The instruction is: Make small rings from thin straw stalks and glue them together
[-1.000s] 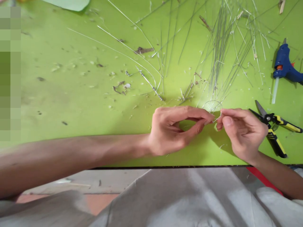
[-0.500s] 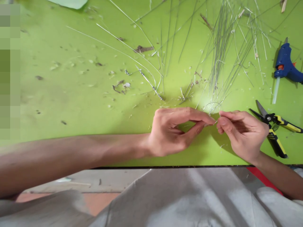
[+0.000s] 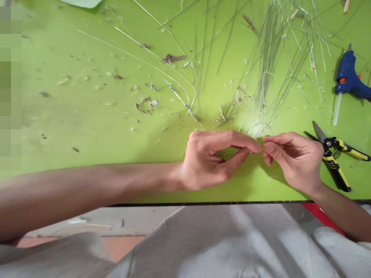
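Our left hand (image 3: 210, 160), right hand (image 3: 300, 162): both pinching wire (image 3: 256, 136), likely for fine control; snips (image 3: 328, 143) beside the right, seemingly for easy reach.

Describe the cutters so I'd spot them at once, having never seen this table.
Go to the right side of the bright green table, where the person's right hand is. Just to the right of that hand lie the cutters, their blades apart. Their black-and-yellow handles set them apart from the blue glue gun farther up the picture.
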Demonstrator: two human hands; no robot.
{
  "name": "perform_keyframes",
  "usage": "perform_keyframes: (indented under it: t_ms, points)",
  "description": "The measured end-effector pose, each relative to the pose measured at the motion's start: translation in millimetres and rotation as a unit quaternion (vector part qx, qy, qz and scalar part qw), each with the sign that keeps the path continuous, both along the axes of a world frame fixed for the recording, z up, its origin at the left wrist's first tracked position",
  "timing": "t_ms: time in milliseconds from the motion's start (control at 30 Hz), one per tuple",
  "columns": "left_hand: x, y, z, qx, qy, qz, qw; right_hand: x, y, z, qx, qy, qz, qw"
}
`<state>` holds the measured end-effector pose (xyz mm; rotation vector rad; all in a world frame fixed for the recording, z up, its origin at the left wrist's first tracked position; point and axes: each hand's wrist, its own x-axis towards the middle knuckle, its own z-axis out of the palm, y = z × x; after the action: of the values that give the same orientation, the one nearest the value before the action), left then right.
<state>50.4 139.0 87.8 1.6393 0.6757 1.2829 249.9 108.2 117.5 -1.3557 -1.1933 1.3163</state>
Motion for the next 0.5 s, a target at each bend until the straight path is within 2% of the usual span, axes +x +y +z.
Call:
perform_keyframes:
  t_ms: [200,333,500]
  points:
    - [3.2,-2.0,0.9,-0.023,-0.005,0.003,1.000,-1.6,0.9,5.1,-0.018,-0.008,0.019,1.000]
    - [4.3,-5.0,-5.0,-0.008,-0.020,0.024,0.999,-2.4,-0.3,6.3,-0.010,-0.019,0.022,1.000]
    - [4.7,-8.9,-8.7,-0.037,-0.017,0.039,0.998,-1.5,-3.3,2.4,0.021,-0.060,0.016,0.998]
